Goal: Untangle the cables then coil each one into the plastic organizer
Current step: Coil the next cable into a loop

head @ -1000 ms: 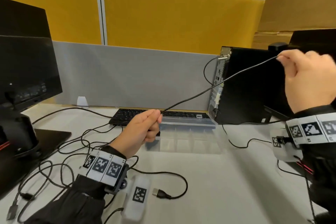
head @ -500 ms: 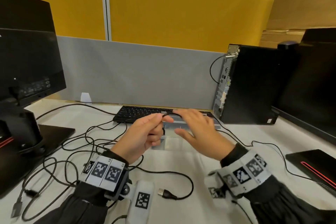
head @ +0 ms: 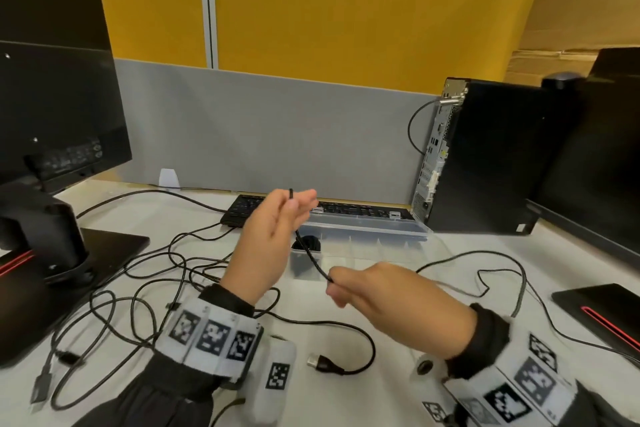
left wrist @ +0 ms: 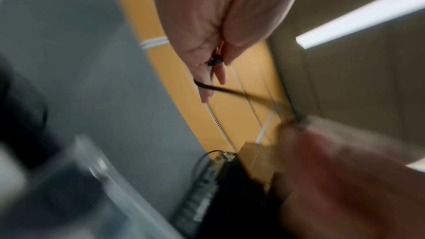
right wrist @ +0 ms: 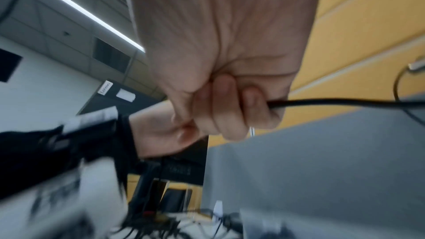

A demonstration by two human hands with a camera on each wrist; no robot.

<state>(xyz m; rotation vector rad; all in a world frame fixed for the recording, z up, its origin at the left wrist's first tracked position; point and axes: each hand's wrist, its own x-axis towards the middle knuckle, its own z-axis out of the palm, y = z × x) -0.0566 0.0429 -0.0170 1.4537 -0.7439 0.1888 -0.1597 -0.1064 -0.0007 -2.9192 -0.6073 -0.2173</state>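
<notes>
My left hand [head: 298,199] is raised over the desk and pinches a black cable [head: 313,260] near its fingertips. The cable runs down and toward me into my right hand [head: 334,284], which grips it in curled fingers. The right wrist view shows those fingers [right wrist: 230,108] wrapped round the cable [right wrist: 322,102]. In the blurred left wrist view the cable [left wrist: 220,89] leaves my left hand [left wrist: 214,61]. Behind both hands lies the clear plastic organizer [head: 381,230], lid open, with a dark coil [head: 308,242] in its left compartment. More black cables [head: 156,288] lie tangled at left.
A USB plug [head: 320,362] lies near the front edge. A keyboard [head: 249,204] sits behind the organizer. A monitor [head: 52,114] stands at left, a PC tower [head: 485,156] and second monitor [head: 606,166] at right. A cable loop [head: 502,267] trails right.
My right hand came down from high on the right, met the left hand, then drew toward me along the cable. The left hand rose slightly.
</notes>
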